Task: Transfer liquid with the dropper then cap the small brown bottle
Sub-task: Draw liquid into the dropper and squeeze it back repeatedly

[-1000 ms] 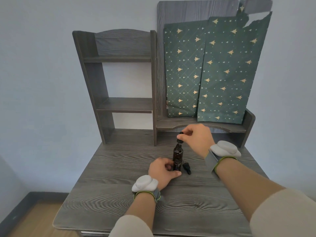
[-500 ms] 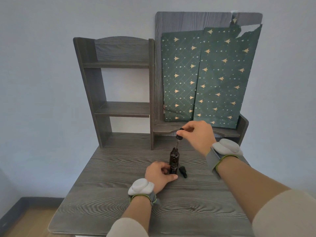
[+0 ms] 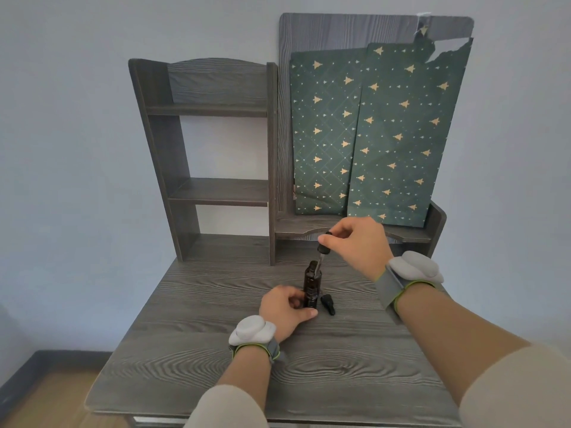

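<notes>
A small brown bottle (image 3: 312,281) stands upright and uncapped in the middle of the dark wood-grain desk (image 3: 216,366). My left hand (image 3: 285,307) grips its lower part from the left. My right hand (image 3: 358,242) pinches the black bulb of a dropper (image 3: 323,250) above the bottle; the glass tube slants down with its tip inside the bottle's neck. A small black cap (image 3: 328,304) lies on the desk just right of the bottle's base.
At the back left of the desk stands a dark shelf unit (image 3: 213,189), with a low ledge (image 3: 309,227) to its right. Green patterned paper (image 3: 370,134) covers a board leaning against the wall. Both wrists carry grey bands.
My right hand has lifted the dropper up out of the bottle, so most of the tube now shows above the neck. My left hand has stayed on the bottle.
</notes>
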Action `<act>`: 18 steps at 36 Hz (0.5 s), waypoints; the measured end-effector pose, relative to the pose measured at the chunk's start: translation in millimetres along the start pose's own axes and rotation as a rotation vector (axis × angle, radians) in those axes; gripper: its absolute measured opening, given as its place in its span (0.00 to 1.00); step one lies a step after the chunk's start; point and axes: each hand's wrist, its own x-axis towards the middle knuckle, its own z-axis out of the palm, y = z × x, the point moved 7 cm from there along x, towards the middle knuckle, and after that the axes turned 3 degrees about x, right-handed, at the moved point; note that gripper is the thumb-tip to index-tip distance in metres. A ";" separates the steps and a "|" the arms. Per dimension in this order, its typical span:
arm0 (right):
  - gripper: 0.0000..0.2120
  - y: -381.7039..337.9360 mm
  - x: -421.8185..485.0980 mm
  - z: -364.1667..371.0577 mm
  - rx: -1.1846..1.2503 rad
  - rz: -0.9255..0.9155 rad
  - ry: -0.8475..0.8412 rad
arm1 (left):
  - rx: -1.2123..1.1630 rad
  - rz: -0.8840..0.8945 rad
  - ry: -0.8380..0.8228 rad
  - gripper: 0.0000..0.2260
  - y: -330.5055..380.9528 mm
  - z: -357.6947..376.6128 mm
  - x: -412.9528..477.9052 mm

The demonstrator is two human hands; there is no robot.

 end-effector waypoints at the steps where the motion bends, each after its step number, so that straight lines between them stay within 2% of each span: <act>1: 0.08 1.0 -1.1 0.8 0.003 0.004 -0.002 | -0.001 -0.002 -0.002 0.14 -0.3 0.3 0.0; 18: 0.09 3.9 -5.9 13.6 0.006 0.013 -0.056 | -0.010 -0.008 -0.010 0.14 -1.3 1.6 2.0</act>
